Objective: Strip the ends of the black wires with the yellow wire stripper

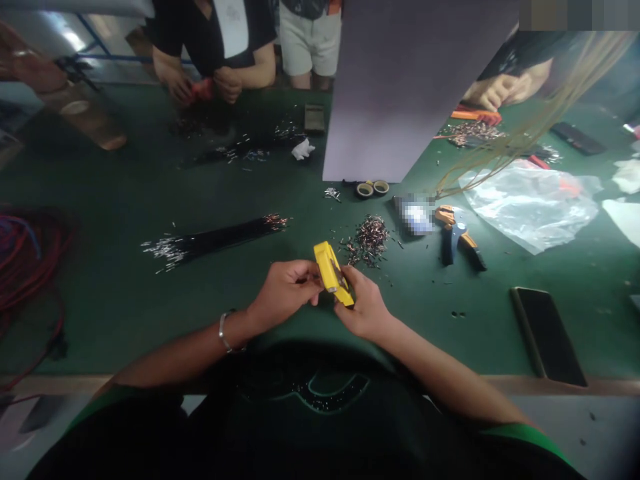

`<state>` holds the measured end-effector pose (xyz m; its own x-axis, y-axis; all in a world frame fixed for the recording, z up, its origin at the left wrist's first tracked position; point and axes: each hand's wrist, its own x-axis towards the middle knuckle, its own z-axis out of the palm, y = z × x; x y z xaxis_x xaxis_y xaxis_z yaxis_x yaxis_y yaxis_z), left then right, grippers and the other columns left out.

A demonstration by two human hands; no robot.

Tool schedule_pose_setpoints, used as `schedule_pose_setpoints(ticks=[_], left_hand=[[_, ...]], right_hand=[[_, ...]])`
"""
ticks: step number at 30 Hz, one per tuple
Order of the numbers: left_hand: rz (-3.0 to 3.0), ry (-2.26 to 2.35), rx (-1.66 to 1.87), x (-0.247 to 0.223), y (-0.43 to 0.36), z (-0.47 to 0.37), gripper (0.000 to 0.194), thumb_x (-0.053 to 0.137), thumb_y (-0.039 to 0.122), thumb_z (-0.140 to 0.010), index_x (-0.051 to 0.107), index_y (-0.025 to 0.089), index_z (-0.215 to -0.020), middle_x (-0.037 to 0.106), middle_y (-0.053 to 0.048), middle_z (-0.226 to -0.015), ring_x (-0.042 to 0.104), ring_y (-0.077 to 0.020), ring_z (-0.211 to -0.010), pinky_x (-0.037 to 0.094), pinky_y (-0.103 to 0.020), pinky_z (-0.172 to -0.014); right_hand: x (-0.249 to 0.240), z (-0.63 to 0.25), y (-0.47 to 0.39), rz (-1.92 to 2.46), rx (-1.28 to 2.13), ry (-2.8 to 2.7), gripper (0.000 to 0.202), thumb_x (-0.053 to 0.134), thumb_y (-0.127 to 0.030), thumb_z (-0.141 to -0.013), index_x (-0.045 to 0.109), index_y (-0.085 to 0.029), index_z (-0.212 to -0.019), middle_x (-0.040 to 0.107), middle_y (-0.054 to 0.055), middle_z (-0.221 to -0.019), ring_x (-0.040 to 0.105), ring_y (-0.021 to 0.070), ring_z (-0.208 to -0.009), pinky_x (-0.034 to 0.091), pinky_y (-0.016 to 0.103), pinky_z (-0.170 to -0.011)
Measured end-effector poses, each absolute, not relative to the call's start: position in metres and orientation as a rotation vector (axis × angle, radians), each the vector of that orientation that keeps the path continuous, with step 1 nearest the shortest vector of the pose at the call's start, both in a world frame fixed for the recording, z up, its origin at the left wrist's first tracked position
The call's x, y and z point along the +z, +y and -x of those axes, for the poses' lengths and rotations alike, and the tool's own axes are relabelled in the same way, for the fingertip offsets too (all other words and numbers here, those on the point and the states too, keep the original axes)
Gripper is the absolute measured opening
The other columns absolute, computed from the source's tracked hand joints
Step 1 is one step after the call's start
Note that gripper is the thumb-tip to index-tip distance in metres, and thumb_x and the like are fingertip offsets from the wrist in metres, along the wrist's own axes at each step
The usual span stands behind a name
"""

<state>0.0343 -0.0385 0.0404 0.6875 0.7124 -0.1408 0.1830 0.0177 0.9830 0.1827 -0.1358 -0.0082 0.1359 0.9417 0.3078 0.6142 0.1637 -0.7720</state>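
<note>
My right hand (364, 301) is closed around a boxy yellow hand tool (331, 272) with a dark part along its side. The tool is tilted above the near middle of the green table (125, 320). My left hand (287, 293) has its fingers pinched together right at the tool's left side; whatever they hold is too small to make out. Ahead and to the left lies a bundle of black wires (225, 238), with pale metal tips at one end and coppery ends at the other. Just beyond my right hand is a heap of small copper-coloured terminals (371, 239).
Orange-and-black wire strippers (457, 237) and a phone (549, 335) lie to the right, a clear plastic bag (535, 200) behind them. Two tape rolls (373, 189) sit below a hanging grey panel (400, 87). Red cable coils (30, 260) lie left. Other people work across the table.
</note>
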Motion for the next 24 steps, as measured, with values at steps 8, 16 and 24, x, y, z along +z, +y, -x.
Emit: schedule_pose_setpoints(ticks=[8,16,24], left_hand=[[-1.531,0.69,0.528,0.036,-0.04,-0.033,0.011,0.064,0.016,-0.068,0.063,0.017,-0.057,0.06,0.002,-0.048,0.05,-0.008,-0.046,0.041,-0.02,-0.047],[-1.54,0.595,0.587,0.029,-0.038,-0.029,0.016,0.077,0.025,-0.067,0.065,0.015,-0.061,0.064,0.001,-0.055,0.053,-0.0077,-0.047,0.046,-0.018,-0.048],[-1.563,0.553,0.614,0.032,-0.039,-0.03,0.023,0.075,0.029,-0.069,0.061,0.015,-0.056,0.061,0.001,-0.051,0.053,-0.0075,-0.048,0.046,-0.018,-0.049]], right_hand=[[-0.008,-0.184,-0.138,1.493,0.313,-1.654,0.043,0.052,-0.015,-0.065,0.045,-0.018,-0.108,0.058,0.011,-0.088,0.056,0.0268,-0.077,0.046,0.041,-0.067],[-0.007,-0.183,-0.14,1.538,0.194,-1.728,0.026,0.049,-0.016,-0.069,0.047,-0.018,-0.095,0.054,0.006,-0.075,0.05,0.0203,-0.063,0.041,0.033,-0.058],[-0.005,-0.181,-0.141,1.541,0.09,-1.737,0.016,0.047,-0.015,-0.07,0.043,-0.019,-0.086,0.052,0.004,-0.068,0.046,0.0177,-0.058,0.038,0.03,-0.053]])
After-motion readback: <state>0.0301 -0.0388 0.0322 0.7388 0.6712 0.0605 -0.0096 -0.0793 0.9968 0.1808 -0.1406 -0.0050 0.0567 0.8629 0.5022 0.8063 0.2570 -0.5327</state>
